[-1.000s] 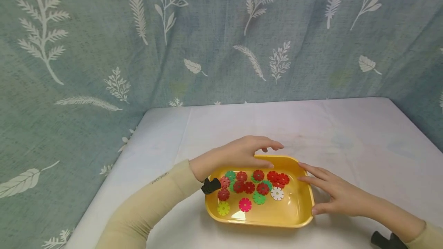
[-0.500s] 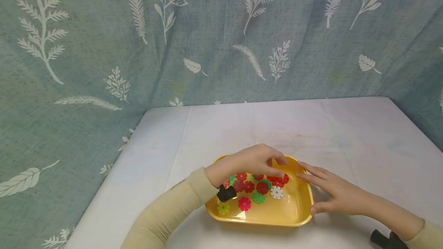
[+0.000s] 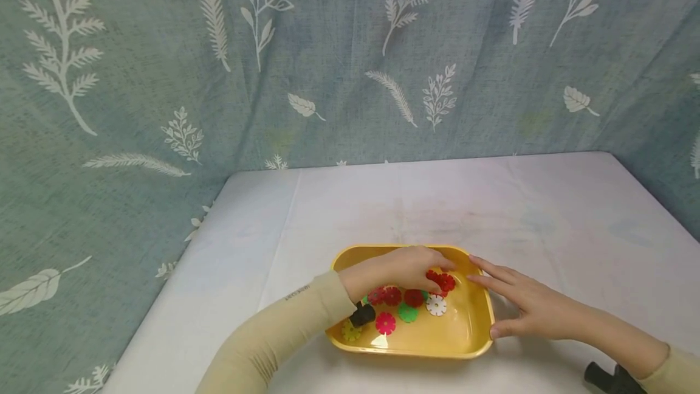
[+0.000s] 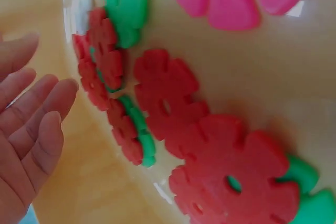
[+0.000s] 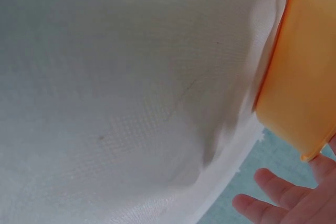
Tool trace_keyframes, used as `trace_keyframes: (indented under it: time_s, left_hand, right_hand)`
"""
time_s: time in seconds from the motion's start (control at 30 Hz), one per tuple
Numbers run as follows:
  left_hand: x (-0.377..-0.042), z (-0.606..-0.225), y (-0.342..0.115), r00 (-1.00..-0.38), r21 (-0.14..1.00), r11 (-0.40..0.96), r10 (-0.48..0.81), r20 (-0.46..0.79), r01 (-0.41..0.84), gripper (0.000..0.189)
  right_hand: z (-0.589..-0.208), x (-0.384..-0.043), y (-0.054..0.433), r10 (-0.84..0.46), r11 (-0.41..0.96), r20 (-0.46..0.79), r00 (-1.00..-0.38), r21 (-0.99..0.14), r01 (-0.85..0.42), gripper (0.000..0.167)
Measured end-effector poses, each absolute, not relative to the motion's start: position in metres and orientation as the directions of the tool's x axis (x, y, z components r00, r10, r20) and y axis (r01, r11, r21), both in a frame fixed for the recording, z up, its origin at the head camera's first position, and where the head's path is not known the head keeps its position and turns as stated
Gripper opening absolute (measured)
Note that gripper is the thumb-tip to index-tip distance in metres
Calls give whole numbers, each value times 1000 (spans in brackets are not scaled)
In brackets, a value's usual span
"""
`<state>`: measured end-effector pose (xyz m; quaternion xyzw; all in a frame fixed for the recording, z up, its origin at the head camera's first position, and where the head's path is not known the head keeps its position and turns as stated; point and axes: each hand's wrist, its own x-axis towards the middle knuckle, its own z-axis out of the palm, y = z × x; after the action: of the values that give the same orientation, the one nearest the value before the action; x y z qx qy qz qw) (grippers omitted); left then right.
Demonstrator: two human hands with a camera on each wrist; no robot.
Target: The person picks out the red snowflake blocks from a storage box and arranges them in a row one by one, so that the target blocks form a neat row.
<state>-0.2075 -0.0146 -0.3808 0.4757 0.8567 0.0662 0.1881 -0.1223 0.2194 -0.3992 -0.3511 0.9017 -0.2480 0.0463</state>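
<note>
The tray (image 3: 459, 328) stands on the bench (image 3: 328, 205), lower centre of the head frame; notched discs (image 3: 391, 295) lie inside it, several overlapping. The left hand (image 3: 417, 265) is over the tray, fingers loosely bent and grasping nothing; its tips are close to the red discs (image 3: 447, 283), contact not determinable. The right hand (image 3: 525, 304) is unclenched, extended fingers and thumb touching the rim at the tray's right end. A white disc (image 3: 435, 305) and a pink disc (image 3: 385, 323) lie lower in the frame. Assessment: discs appear plastic, probably light, stiff, not fragile, and liable to slide on the glossy bottom. Recommended hold: pinch opposite edges, starting where overlap raises one. The tray, judged light and rigid, is best steadied by its rim.
</note>
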Motion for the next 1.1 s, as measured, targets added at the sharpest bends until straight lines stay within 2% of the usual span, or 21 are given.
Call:
trace_keyframes:
  time_s: [0.3, 0.47, 0.7, 0.83, 1.1]
  left_hand:
    - [-208, -391, -11, -461, 187, 519, 842, -281, 834, 45]
    - [-206, -393, -8, -443, 178, 493, 858, -260, 852, 43]
    - [-206, -397, -5, -413, 132, 453, 876, -250, 881, 30]
    - [-206, -399, -7, -397, 137, 435, 887, -236, 890, 23]
    - [-207, -399, -9, -402, 161, 446, 882, -245, 880, 28]
  right_hand:
    - [-400, -123, 219, -654, 638, 73, -753, -481, -601, 72]
    - [-403, -123, 220, -637, 656, 61, -769, -481, -581, 72]
    - [-403, -124, 221, -648, 647, 81, -757, -464, -604, 72]
    - [-403, -124, 220, -653, 646, 92, -752, -451, -616, 72]
    - [-400, -123, 219, -660, 639, 76, -747, -466, -612, 72]
